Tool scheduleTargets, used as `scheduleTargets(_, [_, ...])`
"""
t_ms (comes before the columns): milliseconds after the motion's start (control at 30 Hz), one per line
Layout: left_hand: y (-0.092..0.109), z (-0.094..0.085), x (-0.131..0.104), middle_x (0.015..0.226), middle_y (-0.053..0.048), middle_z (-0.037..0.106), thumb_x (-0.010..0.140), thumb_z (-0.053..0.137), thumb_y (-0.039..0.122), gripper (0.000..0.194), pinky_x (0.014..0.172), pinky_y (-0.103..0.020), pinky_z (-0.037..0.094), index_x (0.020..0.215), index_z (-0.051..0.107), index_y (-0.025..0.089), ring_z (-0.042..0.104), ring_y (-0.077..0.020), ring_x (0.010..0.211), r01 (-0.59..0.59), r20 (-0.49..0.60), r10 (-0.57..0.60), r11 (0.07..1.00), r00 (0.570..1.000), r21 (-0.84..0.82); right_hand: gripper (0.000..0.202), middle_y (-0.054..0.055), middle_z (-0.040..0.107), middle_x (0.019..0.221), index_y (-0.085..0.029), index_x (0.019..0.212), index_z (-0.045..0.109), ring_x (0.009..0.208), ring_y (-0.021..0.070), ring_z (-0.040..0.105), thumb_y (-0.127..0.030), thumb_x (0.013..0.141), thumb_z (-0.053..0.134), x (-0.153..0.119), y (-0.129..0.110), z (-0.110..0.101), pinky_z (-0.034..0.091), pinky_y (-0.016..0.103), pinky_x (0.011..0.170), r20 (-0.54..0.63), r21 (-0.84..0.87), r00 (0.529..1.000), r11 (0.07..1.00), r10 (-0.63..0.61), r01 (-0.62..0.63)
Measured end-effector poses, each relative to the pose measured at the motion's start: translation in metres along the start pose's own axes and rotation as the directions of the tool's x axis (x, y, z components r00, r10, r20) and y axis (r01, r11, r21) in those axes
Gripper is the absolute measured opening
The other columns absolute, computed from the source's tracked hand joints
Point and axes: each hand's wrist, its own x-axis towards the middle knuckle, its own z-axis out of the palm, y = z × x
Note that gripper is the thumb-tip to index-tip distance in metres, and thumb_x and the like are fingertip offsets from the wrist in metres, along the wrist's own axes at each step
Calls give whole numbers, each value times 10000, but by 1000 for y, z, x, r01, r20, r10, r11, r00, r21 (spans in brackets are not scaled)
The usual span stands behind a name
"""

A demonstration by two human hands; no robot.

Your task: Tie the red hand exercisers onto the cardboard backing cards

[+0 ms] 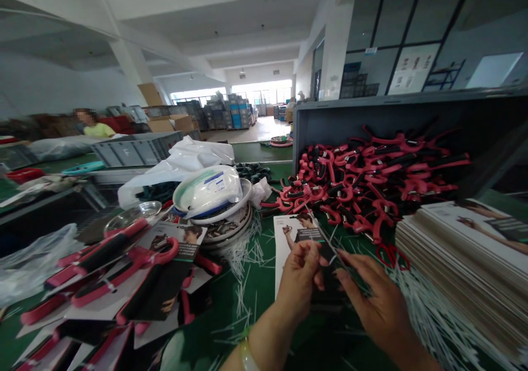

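Observation:
In front of me stands a printed backing card (284, 244), white on the left and dark on the right. My left hand (297, 277) is closed in a pinch before it, on what looks like a thin white cable tie (332, 259). On the card's right edge my right hand (375, 297) has its thumb and forefinger closed; the fingertips are partly hidden. To the left lie several cards with pink-and-black spring clamps (152, 255) fastened on.
Behind the card, a grey crate (301, 134) on its side spills loose pink clamps (350, 178). At right stand a stack of cards (454, 272), red scissors (393, 256) and white cable ties (433, 310). Left of centre are stacked bowls (245, 195). A person (97, 126) is far left.

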Motion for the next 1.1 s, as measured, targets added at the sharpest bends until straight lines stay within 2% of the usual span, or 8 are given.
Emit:
scheduleTargets(167, [12, 11, 4, 589, 54, 550, 657, 711, 512, 415, 362, -151, 334, 763, 568, 137, 346, -8, 370, 144, 139, -159, 983, 977, 115, 275, 44, 665, 1011, -242, 1074, 634, 922, 188, 640, -383, 860, 535, 2, 6, -7, 530, 297, 817, -2, 47, 992, 990, 130, -130])
scheduleTargets(333, [18, 12, 11, 558, 52, 538, 642, 721, 482, 381, 372, -149, 326, 714, 571, 139, 372, -19, 389, 213, 162, -235, 967, 958, 143, 280, 37, 670, 982, -235, 1041, 647, 891, 175, 647, -409, 850, 540, 2, 7, -9, 533, 261, 791, 2, 94, 983, 979, 183, -183])
scheduleTargets(633, [26, 8, 14, 564, 44, 553, 604, 744, 489, 400, 410, -150, 358, 708, 587, 137, 432, -26, 419, 209, 165, -243, 957, 956, 200, 265, 38, 640, 1025, -250, 1083, 615, 913, 162, 631, -378, 865, 534, -2, 13, -7, 524, 253, 803, 39, 99, 985, 980, 170, -173])
scheduleTargets(767, [29, 8, 18, 549, 50, 533, 568, 757, 524, 448, 408, -159, 382, 684, 569, 134, 413, -24, 407, 196, 144, -226, 961, 963, 195, 248, 44, 640, 1011, -248, 1076, 617, 917, 172, 628, -358, 869, 535, -3, 12, -4, 529, 275, 789, 40, 45, 995, 995, 93, -94])
scheduleTargets(933, [23, 3, 14, 579, 72, 522, 604, 754, 501, 455, 455, -164, 419, 745, 483, 163, 440, -26, 425, 105, 7, -107, 987, 994, 122, 259, 60, 648, 976, -233, 1111, 594, 905, 197, 626, -305, 866, 550, -3, 9, 4, 532, 325, 775, 19, -28, 992, 992, -124, 125])
scheduleTargets(1033, [20, -10, 4, 661, 63, 545, 673, 695, 520, 441, 505, -184, 442, 888, 490, 194, 507, -55, 500, 45, -48, -39, 992, 998, 118, 274, 71, 648, 948, -217, 1135, 578, 889, 201, 619, -270, 867, 549, -3, 6, 12, 529, 338, 766, 56, -70, 967, 965, -249, 252])
scheduleTargets(1100, [23, -23, -2, 745, 38, 569, 683, 679, 523, 483, 532, -200, 446, 1014, 527, 206, 531, -72, 556, 52, -45, -44, 980, 998, 193, 253, 77, 650, 934, -201, 1117, 586, 877, 202, 612, -256, 877, 526, -4, 2, 18, 524, 342, 757, 99, -109, 947, 942, -307, 317])
